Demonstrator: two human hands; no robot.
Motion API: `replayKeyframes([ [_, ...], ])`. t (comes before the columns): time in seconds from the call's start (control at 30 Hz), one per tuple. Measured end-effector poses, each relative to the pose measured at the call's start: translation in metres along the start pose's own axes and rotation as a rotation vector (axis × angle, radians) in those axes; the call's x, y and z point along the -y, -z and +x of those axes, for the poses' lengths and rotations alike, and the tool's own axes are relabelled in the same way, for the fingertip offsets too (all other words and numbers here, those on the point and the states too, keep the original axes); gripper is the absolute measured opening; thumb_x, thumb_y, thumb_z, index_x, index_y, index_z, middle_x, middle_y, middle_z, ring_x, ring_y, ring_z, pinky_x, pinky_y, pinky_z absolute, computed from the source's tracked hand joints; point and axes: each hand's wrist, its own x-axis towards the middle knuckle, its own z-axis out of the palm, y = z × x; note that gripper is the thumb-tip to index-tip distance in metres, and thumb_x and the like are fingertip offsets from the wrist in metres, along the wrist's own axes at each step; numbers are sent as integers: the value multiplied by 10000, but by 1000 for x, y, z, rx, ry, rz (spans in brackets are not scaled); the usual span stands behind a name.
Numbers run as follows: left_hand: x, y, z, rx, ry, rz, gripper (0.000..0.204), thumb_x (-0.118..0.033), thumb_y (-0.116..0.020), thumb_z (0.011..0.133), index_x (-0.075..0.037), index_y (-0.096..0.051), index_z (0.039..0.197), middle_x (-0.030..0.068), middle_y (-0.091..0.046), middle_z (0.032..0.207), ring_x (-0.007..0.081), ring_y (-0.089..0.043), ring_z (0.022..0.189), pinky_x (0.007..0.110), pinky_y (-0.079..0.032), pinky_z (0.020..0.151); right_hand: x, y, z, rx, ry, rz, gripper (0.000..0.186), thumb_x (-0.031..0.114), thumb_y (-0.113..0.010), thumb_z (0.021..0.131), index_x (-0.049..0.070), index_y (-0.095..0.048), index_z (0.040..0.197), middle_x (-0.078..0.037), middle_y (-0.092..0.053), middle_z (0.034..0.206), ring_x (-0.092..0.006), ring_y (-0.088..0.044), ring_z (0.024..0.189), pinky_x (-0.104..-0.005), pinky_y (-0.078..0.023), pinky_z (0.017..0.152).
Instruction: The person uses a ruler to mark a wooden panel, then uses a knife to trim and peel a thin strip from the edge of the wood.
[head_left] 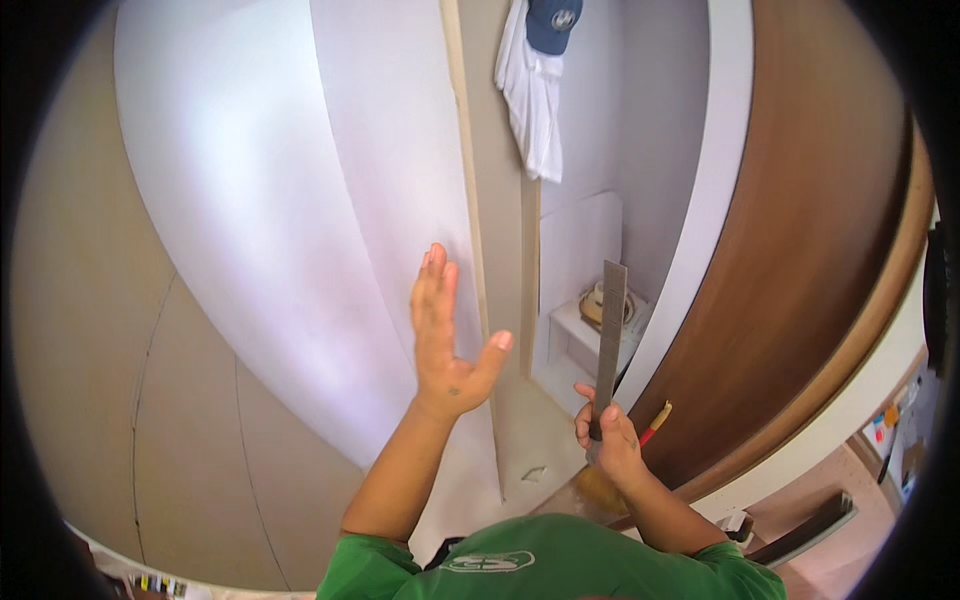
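My left hand (440, 335) is raised with its fingers stretched up and the thumb apart. It is at the white panel (390, 130), close to the panel's long bare edge (470, 180); whether the palm touches the surface, I cannot tell. My right hand (612, 440) is closed round the lower end of a flat file (609, 330), a long grey metal bar pointing upward. Behind that hand, a thin red stick with a yellowish tip (655, 422) leans out beside the brown door, partly hidden.
Right of the panel is a white recess with a hanging white cloth (540, 110), a blue cap (550, 25) and a low white ledge (575, 325) bearing a coiled item (605, 305). A curved brown wooden door (800, 220) stands at the right. Beige boards (90, 300) fill the left.
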Motion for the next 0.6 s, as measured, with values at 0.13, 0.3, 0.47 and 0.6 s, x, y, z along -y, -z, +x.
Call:
replayKeyframes([
  [0.13, 24, -21, 18, 21, -99, -41, 811, -255, -639, 962, 36, -243, 1608, 254, -159, 1695, 399, -140, 1578, 535, -73, 1254, 35, -37, 11, -67, 61, -83, 745, 572, -344, 1093, -77, -427, 1450, -19, -521, 860, -102, -474, 747, -254, -418, 687],
  [0.3, 37, -30, 14, 12, -138, -80, 745, -243, -523, 1006, 47, -204, 1615, 257, -149, 1698, 416, -90, 1585, 569, 7, 1248, 46, -73, 14, -217, 170, -183, 645, 518, -357, 1105, -40, -461, 1412, -27, -531, 860, -104, -471, 746, -259, -412, 680],
  [0.47, 36, -31, 14, 8, -134, -99, 697, -255, -466, 1029, 44, -225, 1611, 250, -168, 1696, 425, -109, 1580, 571, 3, 1249, 65, -101, 23, -297, 268, -95, 500, 426, -408, 1116, -1, -455, 1371, -49, -552, 898, -110, -473, 772, -265, -417, 714],
  [0.6, 39, -28, 13, 13, -133, -102, 684, -309, -423, 1055, 33, -227, 1614, 248, -166, 1696, 430, -108, 1578, 573, -2, 1248, 91, -119, 32, -262, 355, -173, 503, 406, -400, 1121, -9, -449, 1402, -47, -546, 923, -119, -483, 797, -273, -436, 754],
])
